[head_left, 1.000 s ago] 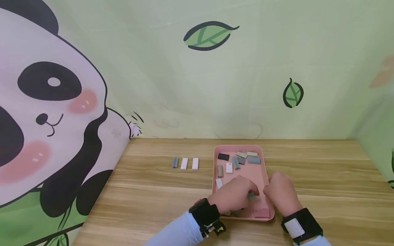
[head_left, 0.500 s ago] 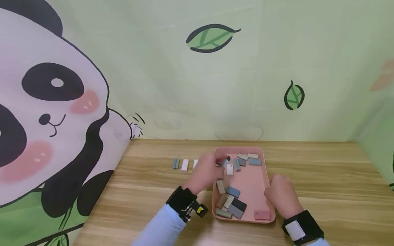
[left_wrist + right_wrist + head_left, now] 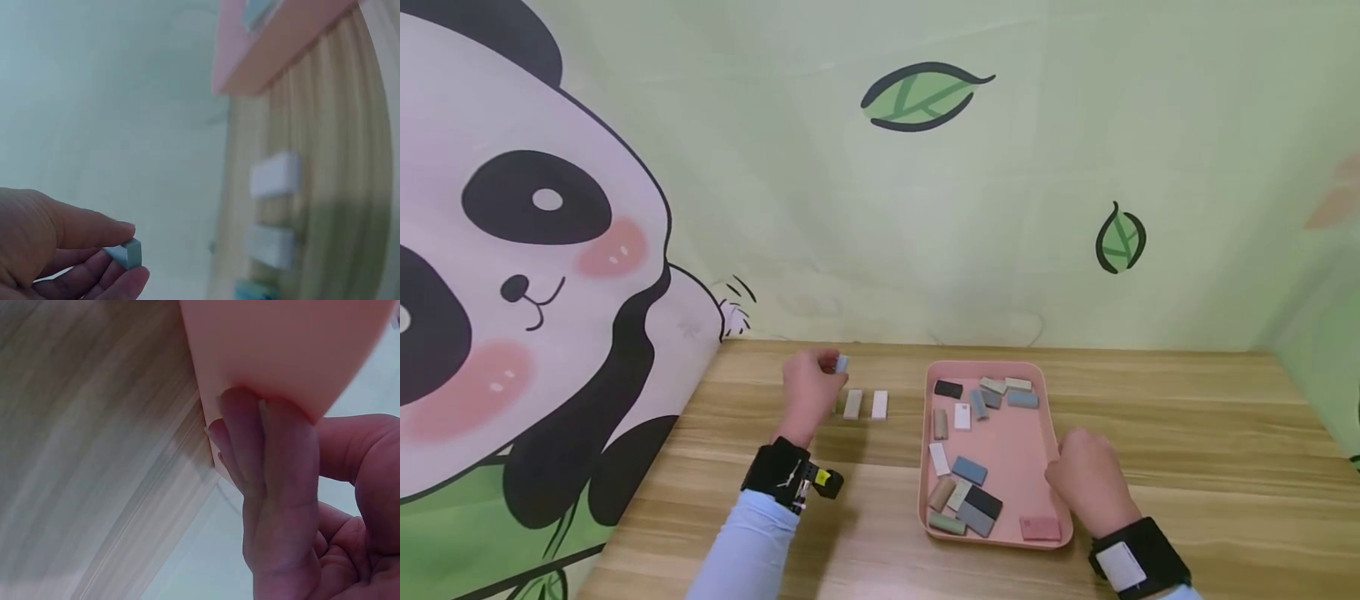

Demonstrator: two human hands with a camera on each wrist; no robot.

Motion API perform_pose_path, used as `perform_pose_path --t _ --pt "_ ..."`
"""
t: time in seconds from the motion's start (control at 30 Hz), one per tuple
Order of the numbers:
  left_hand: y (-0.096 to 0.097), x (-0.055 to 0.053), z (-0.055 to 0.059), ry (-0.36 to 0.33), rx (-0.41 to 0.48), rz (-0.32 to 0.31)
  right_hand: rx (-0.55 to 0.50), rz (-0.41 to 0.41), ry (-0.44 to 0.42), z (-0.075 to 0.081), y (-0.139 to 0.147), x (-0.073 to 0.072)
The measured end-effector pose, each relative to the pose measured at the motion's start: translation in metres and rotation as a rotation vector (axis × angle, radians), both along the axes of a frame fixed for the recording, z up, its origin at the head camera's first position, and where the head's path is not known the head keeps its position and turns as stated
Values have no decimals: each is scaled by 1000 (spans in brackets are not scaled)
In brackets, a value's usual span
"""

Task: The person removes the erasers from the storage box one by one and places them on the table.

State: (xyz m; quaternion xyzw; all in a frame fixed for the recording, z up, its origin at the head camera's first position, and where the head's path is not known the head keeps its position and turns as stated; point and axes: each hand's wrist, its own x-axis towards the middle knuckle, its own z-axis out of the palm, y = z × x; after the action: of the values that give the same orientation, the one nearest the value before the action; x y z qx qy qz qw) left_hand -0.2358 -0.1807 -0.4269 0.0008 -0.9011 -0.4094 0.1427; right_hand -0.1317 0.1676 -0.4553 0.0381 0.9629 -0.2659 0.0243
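My left hand [image 3: 808, 387] is over the far left of the table, pinching a small pale blue block [image 3: 842, 364] between thumb and fingers. In the left wrist view the block [image 3: 128, 253] juts past the fingertips, with a white face and a blue-green end. Below that hand runs a short row: a blue block [image 3: 253, 290] mostly hidden by the hand in the head view, a shaded whitish block [image 3: 853, 404] and a white block [image 3: 880, 405]. My right hand [image 3: 1092, 482] grips the right wall of the pink tray [image 3: 275, 350], fingers curled against its outer side.
Inside the tray lie several small blocks, among them a black block [image 3: 948, 389], a green block [image 3: 947, 523], a pink block [image 3: 1041, 528] and a blue block [image 3: 970, 471]. The wooden table [image 3: 1187, 417] ends at a printed cloth backdrop [image 3: 775, 208].
The left hand has lifted out of the tray and travelled left, past the row of blocks, carrying the pale blue block. The right hand stays at the tray's right side.
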Motion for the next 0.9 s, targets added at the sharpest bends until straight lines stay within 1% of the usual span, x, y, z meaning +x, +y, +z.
perform_pose_path --t 0.13,0.3,0.37,0.5,0.7,0.9 --pt "-18 -2 -13 -27 -1 74 -20 -8 -23 0 0 0" --pt "-31 -3 -29 -84 -39 132 -28 -14 -47 0 -1 -1" --pt "-35 -4 -34 -94 -48 153 -26 -14 -49 0 -1 -1" --pt "-38 -6 -41 -91 -59 183 -18 -13 -49 0 0 -1" --pt "-39 -9 -54 -109 -118 224 -12 -13 -40 -1 0 -1" --pt "-40 -10 -63 -114 -124 234 -6 -6 -24 -2 -1 0"
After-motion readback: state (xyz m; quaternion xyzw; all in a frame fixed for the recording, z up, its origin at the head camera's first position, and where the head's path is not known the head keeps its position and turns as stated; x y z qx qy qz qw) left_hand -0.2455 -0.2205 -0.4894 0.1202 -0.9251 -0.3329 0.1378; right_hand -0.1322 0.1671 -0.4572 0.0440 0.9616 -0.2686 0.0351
